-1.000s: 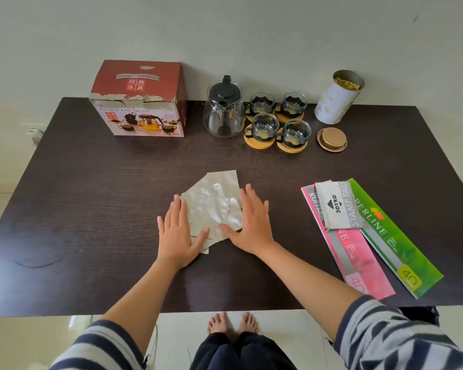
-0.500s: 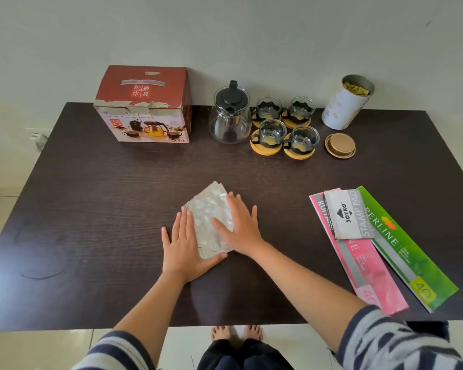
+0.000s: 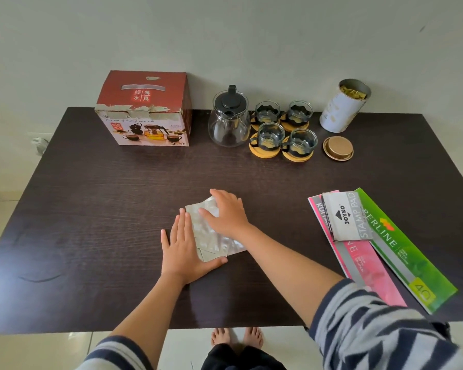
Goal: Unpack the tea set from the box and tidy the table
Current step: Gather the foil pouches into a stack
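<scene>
Head view: at the middle of the dark table (image 3: 91, 198), both hands lie flat on a stack of silvery wrapping sheets (image 3: 211, 236). The left hand (image 3: 183, 249) presses the stack's 8 o'clock edge with straight fingers; the right hand (image 3: 226, 213) rests on top, fingers spread. At 11 o'clock stands the red box (image 3: 144, 110); at 12 the glass teapot (image 3: 229, 121); toward 1 four glass cups (image 3: 285, 132) on coasters.

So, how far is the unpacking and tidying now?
Done: the glass teapot and four cups stand outside the red box. In hand: left hand and right hand press flat on the silvery wrapping sheets. Left: sheets, box and paper packs remain on the table.
</scene>
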Demonstrator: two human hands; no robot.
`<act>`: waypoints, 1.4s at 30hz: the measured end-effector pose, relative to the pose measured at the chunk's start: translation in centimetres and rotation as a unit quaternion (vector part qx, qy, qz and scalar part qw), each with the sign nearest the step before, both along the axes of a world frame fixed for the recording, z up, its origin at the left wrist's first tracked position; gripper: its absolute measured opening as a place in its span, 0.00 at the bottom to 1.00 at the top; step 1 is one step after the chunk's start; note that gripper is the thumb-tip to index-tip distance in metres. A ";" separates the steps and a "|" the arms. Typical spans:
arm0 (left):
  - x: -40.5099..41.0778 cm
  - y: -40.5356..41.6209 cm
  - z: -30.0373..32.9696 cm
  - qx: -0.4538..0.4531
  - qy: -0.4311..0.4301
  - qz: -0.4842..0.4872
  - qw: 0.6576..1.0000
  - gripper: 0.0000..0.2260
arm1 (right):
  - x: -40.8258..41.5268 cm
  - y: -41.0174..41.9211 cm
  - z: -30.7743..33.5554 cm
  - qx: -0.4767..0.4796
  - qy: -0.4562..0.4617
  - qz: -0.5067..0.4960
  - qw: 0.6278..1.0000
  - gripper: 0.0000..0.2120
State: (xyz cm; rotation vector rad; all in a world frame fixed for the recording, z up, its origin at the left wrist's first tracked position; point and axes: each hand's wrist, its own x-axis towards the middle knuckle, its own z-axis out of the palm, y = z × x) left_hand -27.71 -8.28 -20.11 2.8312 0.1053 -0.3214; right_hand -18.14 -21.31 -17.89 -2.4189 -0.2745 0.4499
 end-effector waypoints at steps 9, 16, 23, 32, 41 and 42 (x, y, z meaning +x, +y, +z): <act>-0.1 -0.6 0.4 -0.165 -0.088 0.122 0.975 0.48 | -7.6 -4.1 -1.2 -0.090 -0.061 -0.227 0.968 0.34; -0.1 -3.4 2.5 -0.305 -0.101 0.270 0.908 0.22 | -8.3 -0.4 -0.4 -0.141 -0.003 -0.193 0.971 0.29; 0.0 -2.3 2.5 -0.310 -0.013 0.290 0.905 0.25 | -6.9 0.1 0.8 0.000 0.140 -0.251 0.958 0.26; -0.2 -1.0 2.7 -0.293 0.011 0.220 0.930 0.07 | -8.2 -1.1 0.8 0.069 0.090 -0.193 0.975 0.17; -0.9 -6.3 4.8 -0.433 0.040 0.219 0.874 0.07 | -10.5 -8.4 3.5 0.295 0.100 -0.342 0.887 0.22; -0.8 -7.7 5.1 -0.433 0.044 0.209 0.876 0.07 | -10.7 -9.6 3.7 0.294 0.095 -0.355 0.882 0.20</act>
